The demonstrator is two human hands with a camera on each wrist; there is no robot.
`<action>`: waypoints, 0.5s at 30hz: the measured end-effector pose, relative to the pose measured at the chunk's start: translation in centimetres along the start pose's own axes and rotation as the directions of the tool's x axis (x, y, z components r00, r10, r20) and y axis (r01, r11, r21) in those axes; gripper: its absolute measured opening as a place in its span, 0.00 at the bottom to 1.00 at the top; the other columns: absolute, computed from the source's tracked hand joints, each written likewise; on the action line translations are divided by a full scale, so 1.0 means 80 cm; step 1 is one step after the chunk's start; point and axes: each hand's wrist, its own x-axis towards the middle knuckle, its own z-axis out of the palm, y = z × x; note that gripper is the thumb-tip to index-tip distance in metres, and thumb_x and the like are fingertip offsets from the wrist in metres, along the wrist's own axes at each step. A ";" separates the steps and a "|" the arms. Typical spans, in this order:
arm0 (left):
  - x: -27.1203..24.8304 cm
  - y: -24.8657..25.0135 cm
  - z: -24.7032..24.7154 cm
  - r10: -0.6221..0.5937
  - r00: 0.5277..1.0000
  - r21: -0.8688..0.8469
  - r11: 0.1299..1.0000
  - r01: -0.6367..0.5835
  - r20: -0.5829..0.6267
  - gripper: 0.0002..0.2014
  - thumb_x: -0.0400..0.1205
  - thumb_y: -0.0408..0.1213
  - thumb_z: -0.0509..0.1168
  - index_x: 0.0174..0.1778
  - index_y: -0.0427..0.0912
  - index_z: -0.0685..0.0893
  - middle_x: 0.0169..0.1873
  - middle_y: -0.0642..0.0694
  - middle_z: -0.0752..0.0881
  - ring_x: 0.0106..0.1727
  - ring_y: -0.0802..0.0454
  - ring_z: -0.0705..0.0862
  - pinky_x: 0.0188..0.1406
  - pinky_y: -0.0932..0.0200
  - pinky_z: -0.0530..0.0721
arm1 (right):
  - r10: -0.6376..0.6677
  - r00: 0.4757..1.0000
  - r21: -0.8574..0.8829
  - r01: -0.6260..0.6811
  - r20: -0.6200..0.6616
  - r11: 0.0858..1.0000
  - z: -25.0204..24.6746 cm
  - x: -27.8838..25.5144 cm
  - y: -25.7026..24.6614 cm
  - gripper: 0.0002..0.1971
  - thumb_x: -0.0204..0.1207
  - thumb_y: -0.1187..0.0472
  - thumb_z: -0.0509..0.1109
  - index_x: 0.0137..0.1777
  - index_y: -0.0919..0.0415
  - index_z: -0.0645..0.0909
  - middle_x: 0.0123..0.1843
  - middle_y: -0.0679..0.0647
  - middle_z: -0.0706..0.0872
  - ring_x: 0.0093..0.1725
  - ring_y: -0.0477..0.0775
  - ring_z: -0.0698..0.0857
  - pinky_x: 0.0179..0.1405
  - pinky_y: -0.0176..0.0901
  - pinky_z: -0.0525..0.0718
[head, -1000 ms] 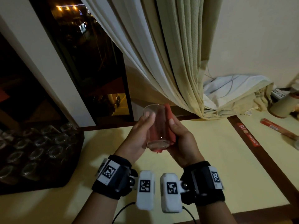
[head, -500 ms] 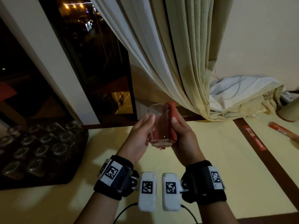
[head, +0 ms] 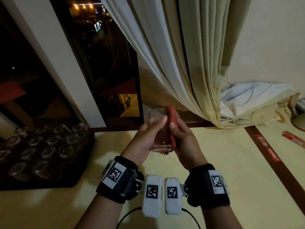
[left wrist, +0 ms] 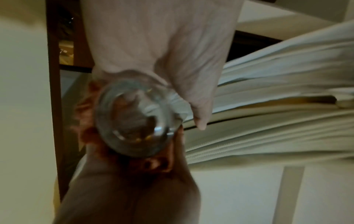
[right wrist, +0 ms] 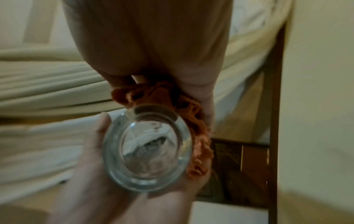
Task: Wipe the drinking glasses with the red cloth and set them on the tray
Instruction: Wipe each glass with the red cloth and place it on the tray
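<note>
Holding one drinking glass (head: 158,129) upright between both hands above the surface (head: 231,162), long axis near vertical. Left hand (head: 145,138) cupping its left side, fingers curled round the wall; right hand (head: 184,142) pressing the red cloth (head: 171,123) against the right side. Tray (head: 72,182) of glasses lying well apart to the left, nearer the left hand, likely making that the setting-down side.

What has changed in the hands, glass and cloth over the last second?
Little: the left hand holds the glass as before, and the right hand still presses the red cloth against its side. Nothing was let go. The tray of glasses stayed put.
</note>
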 end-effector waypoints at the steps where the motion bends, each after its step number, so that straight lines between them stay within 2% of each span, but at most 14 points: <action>1: -0.001 0.000 0.001 0.000 1.000 0.012 1.000 0.000 -0.010 0.30 0.77 0.60 0.72 0.69 0.46 0.83 0.61 0.38 0.89 0.61 0.39 0.89 0.62 0.35 0.85 | 0.016 0.999 0.053 -0.018 0.036 0.998 0.002 -0.001 0.002 0.27 0.83 0.54 0.65 0.83 0.47 0.71 0.75 0.60 0.83 0.63 0.63 0.89 0.52 0.62 0.85; 2: -0.002 -0.001 0.001 0.006 1.000 0.004 1.000 -0.006 -0.007 0.29 0.77 0.60 0.72 0.68 0.45 0.84 0.60 0.39 0.90 0.61 0.39 0.90 0.62 0.37 0.85 | 0.039 0.997 0.130 -0.047 0.064 0.990 0.004 -0.002 0.004 0.27 0.83 0.54 0.64 0.83 0.51 0.72 0.74 0.64 0.83 0.67 0.65 0.87 0.59 0.64 0.84; 4: -0.005 0.000 0.004 -0.005 1.000 -0.037 0.999 0.005 0.006 0.28 0.78 0.60 0.70 0.68 0.45 0.85 0.59 0.41 0.91 0.61 0.43 0.90 0.62 0.44 0.87 | 0.100 0.990 0.295 -0.125 0.100 0.947 0.002 -0.004 0.005 0.27 0.84 0.53 0.62 0.82 0.61 0.72 0.77 0.71 0.78 0.72 0.69 0.82 0.68 0.63 0.82; 5: -0.006 -0.001 0.005 -0.014 1.000 -0.064 0.998 0.014 -0.005 0.28 0.76 0.59 0.69 0.67 0.44 0.86 0.58 0.41 0.91 0.61 0.45 0.90 0.61 0.46 0.87 | 0.132 0.984 0.367 -0.166 0.117 0.915 0.000 -0.004 0.006 0.27 0.85 0.53 0.61 0.81 0.64 0.72 0.78 0.73 0.76 0.72 0.69 0.81 0.68 0.63 0.82; 7: -0.004 -0.003 0.007 -0.007 0.999 -0.111 0.994 0.002 -0.047 0.29 0.75 0.56 0.69 0.66 0.41 0.87 0.57 0.40 0.91 0.60 0.44 0.90 0.59 0.49 0.87 | 0.193 0.973 0.472 -0.230 0.126 0.851 -0.001 -0.004 0.007 0.26 0.86 0.53 0.60 0.77 0.69 0.77 0.76 0.74 0.78 0.69 0.68 0.83 0.65 0.61 0.85; 10: 0.000 -0.007 0.006 0.004 0.996 -0.186 0.982 -0.021 -0.089 0.30 0.76 0.54 0.69 0.68 0.37 0.85 0.60 0.36 0.90 0.61 0.42 0.89 0.55 0.51 0.89 | 0.209 0.970 0.520 -0.244 0.127 0.818 -0.002 -0.008 0.008 0.24 0.85 0.51 0.59 0.66 0.68 0.87 0.72 0.71 0.82 0.67 0.67 0.85 0.66 0.60 0.85; 11: 0.002 -0.007 0.004 0.004 0.993 -0.194 0.981 -0.027 -0.116 0.31 0.75 0.55 0.70 0.68 0.37 0.85 0.61 0.36 0.89 0.62 0.42 0.88 0.58 0.48 0.88 | 0.201 0.972 0.519 -0.234 0.120 0.822 -0.004 -0.009 0.008 0.23 0.85 0.51 0.59 0.64 0.65 0.89 0.73 0.71 0.82 0.68 0.67 0.84 0.67 0.62 0.83; 13: 0.005 -0.007 -0.004 0.009 0.983 -0.175 0.984 -0.042 -0.182 0.34 0.71 0.56 0.77 0.69 0.39 0.85 0.61 0.39 0.89 0.65 0.46 0.86 0.70 0.42 0.80 | 0.188 0.977 0.518 -0.212 0.099 0.829 -0.007 -0.008 0.006 0.23 0.85 0.51 0.58 0.63 0.63 0.90 0.72 0.70 0.83 0.66 0.68 0.84 0.64 0.62 0.84; 14: 0.007 -0.007 -0.010 0.018 0.978 -0.170 0.984 -0.054 -0.206 0.36 0.66 0.54 0.81 0.69 0.40 0.84 0.62 0.42 0.89 0.67 0.48 0.85 0.73 0.43 0.77 | 0.180 0.980 0.521 -0.198 0.086 0.830 -0.009 -0.007 0.005 0.23 0.84 0.52 0.59 0.64 0.64 0.90 0.70 0.70 0.84 0.63 0.67 0.85 0.62 0.61 0.85; 15: 0.008 -0.007 -0.017 0.029 0.975 -0.173 0.983 -0.068 -0.220 0.37 0.62 0.50 0.82 0.67 0.43 0.83 0.63 0.45 0.89 0.68 0.51 0.84 0.72 0.47 0.76 | 0.170 0.983 0.525 -0.182 0.071 0.831 -0.010 -0.004 0.003 0.23 0.83 0.53 0.60 0.66 0.65 0.88 0.68 0.70 0.85 0.61 0.66 0.86 0.62 0.59 0.85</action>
